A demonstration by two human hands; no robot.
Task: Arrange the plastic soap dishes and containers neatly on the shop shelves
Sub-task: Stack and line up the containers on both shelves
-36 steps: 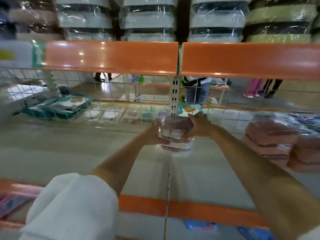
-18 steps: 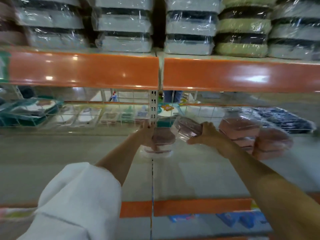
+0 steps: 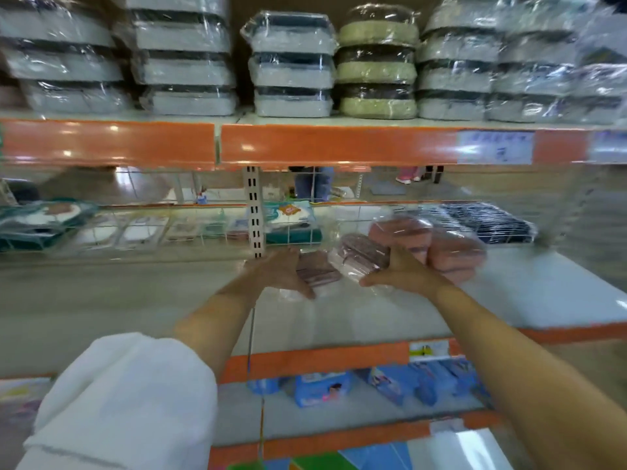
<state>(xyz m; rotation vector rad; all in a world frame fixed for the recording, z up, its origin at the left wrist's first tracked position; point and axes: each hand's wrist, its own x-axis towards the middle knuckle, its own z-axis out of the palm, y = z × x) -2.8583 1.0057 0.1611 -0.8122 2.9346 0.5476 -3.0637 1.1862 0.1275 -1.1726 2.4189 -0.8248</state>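
Soap dish pack (image 3: 364,257) now lifted right, gripped by R hand (image 3: 400,273); L hand (image 3: 281,271) flat on stack (image 3: 317,274).

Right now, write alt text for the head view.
A person's right hand lifts a wrapped pink soap dish pack over the middle shelf, while the left hand touches another pack resting there. Wrapped containers are stacked above.

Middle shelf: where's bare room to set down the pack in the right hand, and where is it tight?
Free: the grey shelf deck left of the left hand, and the front strip between both forearms. Also the white deck right of the wrapped pink packs. Crowded: between the right hand, its pack, the resting pack and the pink packs.
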